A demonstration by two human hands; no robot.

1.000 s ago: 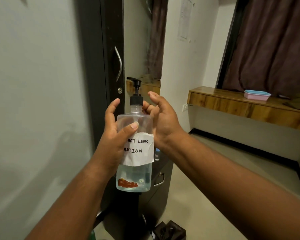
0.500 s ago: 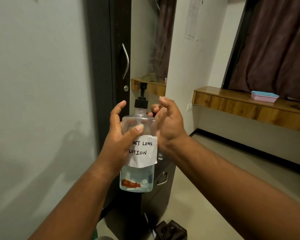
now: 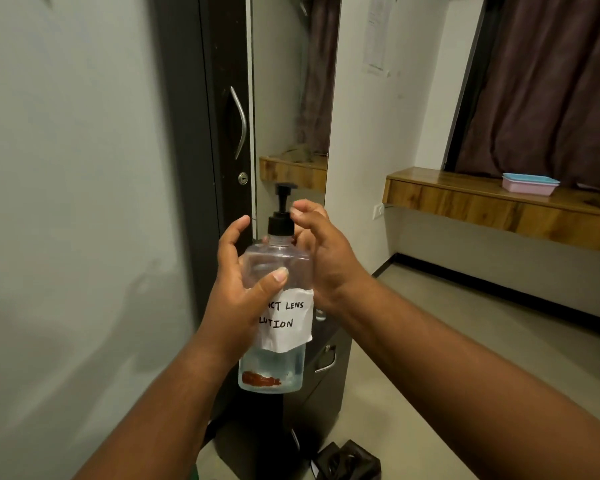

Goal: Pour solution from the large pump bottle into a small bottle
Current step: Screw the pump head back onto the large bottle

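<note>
I hold the large clear pump bottle [image 3: 274, 362] upright in front of me, my left hand [image 3: 243, 289] wrapped around its body with the thumb across the front. It carries a white handwritten label and is partly filled with clear liquid. My right hand [image 3: 321, 251] is at the bottle's neck, with thumb and fingertips curled against the black pump cap [image 3: 280, 223]. A small clear thing [image 3: 320, 315], perhaps the small bottle, peeks out below my right hand. I cannot tell whether it is held or standing on the cabinet.
A dark wardrobe [image 3: 222, 133] with a curved metal handle and a mirror stands right behind the bottle, with a low drawer cabinet [image 3: 326, 375] under it. A wooden ledge [image 3: 499, 209] at the right carries a pink and blue box [image 3: 529, 183]. A dark object [image 3: 350, 462] lies on the floor.
My right hand's fingers have closed in from beside the bottle's neck onto the pump cap. The bottle has sunk a little in view and the pump head has turned.
</note>
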